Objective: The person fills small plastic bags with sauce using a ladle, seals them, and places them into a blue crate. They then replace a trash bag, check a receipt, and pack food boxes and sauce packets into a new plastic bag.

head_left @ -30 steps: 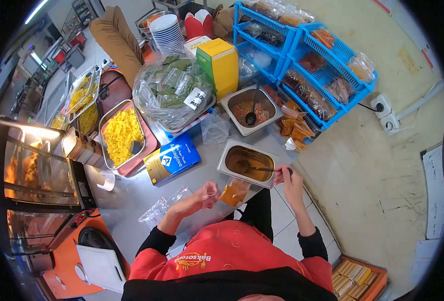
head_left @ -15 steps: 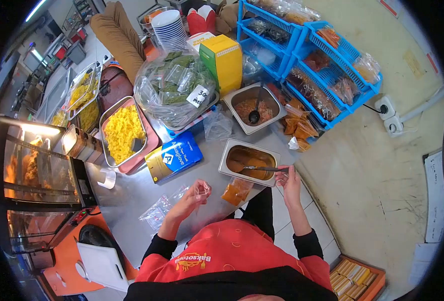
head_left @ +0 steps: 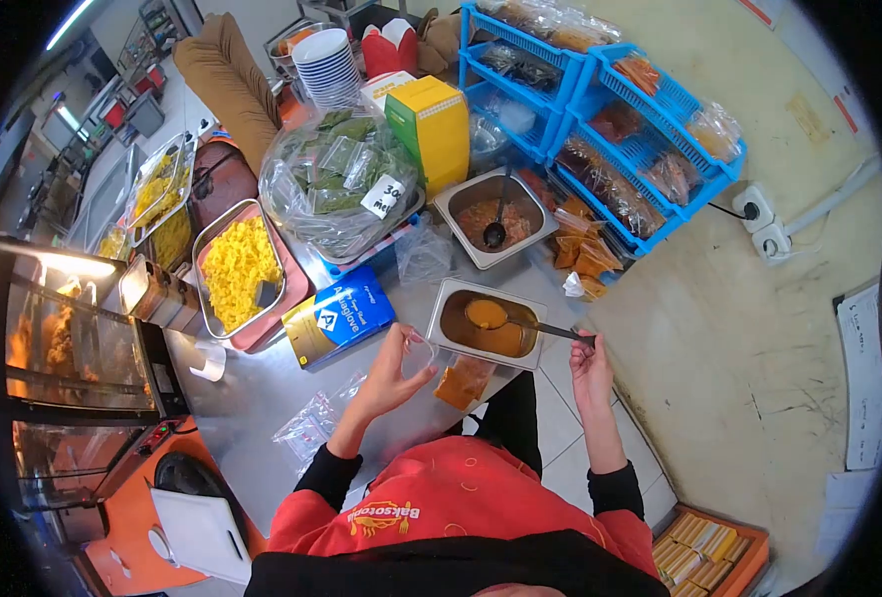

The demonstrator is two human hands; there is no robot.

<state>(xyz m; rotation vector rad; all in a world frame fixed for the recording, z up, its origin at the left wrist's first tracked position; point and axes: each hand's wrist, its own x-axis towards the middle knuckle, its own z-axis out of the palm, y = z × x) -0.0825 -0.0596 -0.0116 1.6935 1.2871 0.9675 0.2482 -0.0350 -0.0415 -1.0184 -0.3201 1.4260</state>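
Observation:
My right hand (head_left: 590, 370) grips the handle end of a ladle (head_left: 487, 314), whose bowl holds orange-brown sauce above a metal container (head_left: 534, 350) of the same sauce. Left of that container, my left hand (head_left: 389, 376) pinches a small clear plastic bag (head_left: 421, 348), its mouth near the container's left edge. A filled bag of orange sauce (head_left: 464, 382) lies just below the container. More flat clear bags (head_left: 308, 428) rest on the metal table to the left of my left forearm.
Behind the sauce stands a second metal container (head_left: 451, 204) with a black ladle. A blue glove box (head_left: 339, 316), a tray of yellow food (head_left: 242, 274) and a big bag of green packets (head_left: 336, 179) are on the left. Blue baskets (head_left: 650, 149) stand at the back right.
The ladle has risen out of the sauce, its bowl now full. My left hand has moved up and toward the container with the clear bag. My right hand has shifted slightly right.

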